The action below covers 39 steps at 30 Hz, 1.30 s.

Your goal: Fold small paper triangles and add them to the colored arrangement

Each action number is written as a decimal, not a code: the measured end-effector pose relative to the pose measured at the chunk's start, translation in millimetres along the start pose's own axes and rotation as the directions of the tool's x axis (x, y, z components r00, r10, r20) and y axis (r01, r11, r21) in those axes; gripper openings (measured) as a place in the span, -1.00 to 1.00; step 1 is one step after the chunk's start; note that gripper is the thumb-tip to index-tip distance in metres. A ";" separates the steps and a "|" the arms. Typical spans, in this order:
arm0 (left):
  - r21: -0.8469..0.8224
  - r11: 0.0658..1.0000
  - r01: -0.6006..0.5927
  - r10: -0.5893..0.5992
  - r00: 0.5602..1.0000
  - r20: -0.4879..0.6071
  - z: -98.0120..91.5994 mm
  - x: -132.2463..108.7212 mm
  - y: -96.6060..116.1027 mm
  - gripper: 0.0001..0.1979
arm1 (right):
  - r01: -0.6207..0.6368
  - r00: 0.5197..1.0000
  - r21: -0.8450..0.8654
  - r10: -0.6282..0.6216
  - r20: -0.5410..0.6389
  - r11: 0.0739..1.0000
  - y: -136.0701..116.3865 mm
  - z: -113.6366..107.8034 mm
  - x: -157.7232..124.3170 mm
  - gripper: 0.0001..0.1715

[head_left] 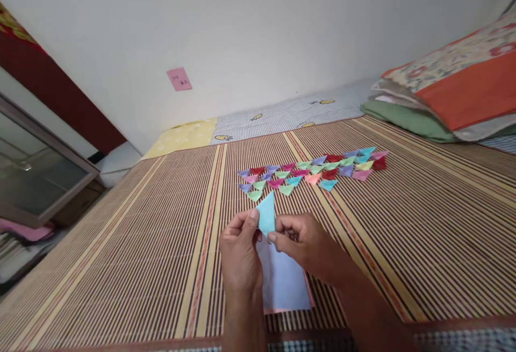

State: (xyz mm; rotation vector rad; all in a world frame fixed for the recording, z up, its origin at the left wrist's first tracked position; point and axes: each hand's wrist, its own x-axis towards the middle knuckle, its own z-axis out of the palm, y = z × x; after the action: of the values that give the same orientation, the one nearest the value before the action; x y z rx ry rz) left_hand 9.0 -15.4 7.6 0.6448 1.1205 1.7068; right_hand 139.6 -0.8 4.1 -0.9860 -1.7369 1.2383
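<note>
A light blue folded paper (266, 213) is held up between my two hands, its pointed tip toward the wall. My left hand (243, 244) pinches its left edge between thumb and fingers. On the lower right edge, the thumb and curled fingers of my right hand (304, 242) close on the same paper. Below both hands lies a stack of pale lavender paper sheets (287, 282), with a pinkish edge showing beneath; my wrists partly cover it. Just beyond the paper's tip, several small folded paper pieces (286, 189) in many colours sit in rows.
A striped bamboo mat (161, 244) covers the bed. Folded bedding and an orange floral pillow (467, 88) are piled at the back right. A pink note (179, 79) is stuck on the white wall (258, 29). A framed glass panel (36, 164) stands at the left.
</note>
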 end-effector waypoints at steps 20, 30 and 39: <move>-0.149 0.958 0.244 -0.207 0.952 0.226 0.5 0.9 7.5 -0.68 | 0.138 0.981 0.117 -0.119 -0.155 0.984 4.4 -15.8 -0.3 -0.83; -0.093 0.978 0.188 -0.168 0.966 0.195 4.3 -1.8 1.6 -0.67 | 0.271 0.893 -0.208 -0.326 -0.312 0.940 -7.7 -3.8 1.3 -0.81; -0.230 0.948 0.221 -0.188 0.970 0.154 16.7 -13.7 3.2 -0.71 | 0.378 0.715 -0.562 -0.617 -0.328 0.736 6.4 10.3 5.4 -0.84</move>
State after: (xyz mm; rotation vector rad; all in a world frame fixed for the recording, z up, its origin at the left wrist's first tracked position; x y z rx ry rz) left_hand 26.6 -21.8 18.7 0.4589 0.8363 1.5684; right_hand 129.1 1.7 -3.6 -0.8754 -1.7268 0.1646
